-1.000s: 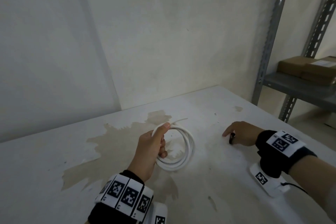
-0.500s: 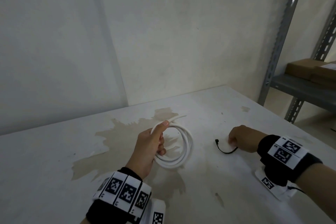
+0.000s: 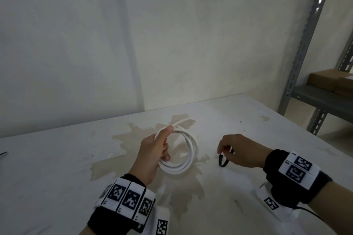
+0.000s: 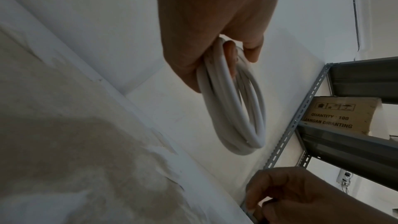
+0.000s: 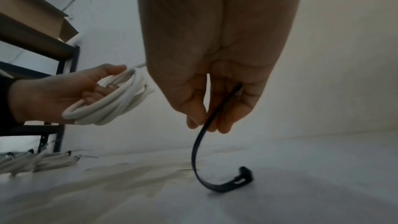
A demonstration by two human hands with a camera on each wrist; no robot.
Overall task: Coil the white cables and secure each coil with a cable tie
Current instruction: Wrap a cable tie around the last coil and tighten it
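My left hand (image 3: 156,150) grips a coiled white cable (image 3: 188,153) over the stained middle of the white table (image 3: 57,168), thumb on top and fingers through the loops. The same coil (image 4: 234,108) hangs from that hand (image 4: 215,23) in the left wrist view, clear of the table. To the right, my right hand (image 3: 238,149) pinches a black cable tie (image 3: 222,162) between thumb and fingers. In the right wrist view the tie (image 5: 200,152) curves down from my right hand (image 5: 206,123), its head end curled up just above the table. The coil (image 5: 107,106) sits left of it.
A grey metal shelf rack (image 3: 321,101) with cardboard boxes (image 3: 332,80) stands beyond the table's right edge. Several white cables and ties (image 5: 36,161) lie on the table's far left side. A wall (image 3: 172,34) closes the back.
My right hand has picked the black tie up off the table and drawn it left toward the coil. The left hand keeps holding the coil in about the same place.
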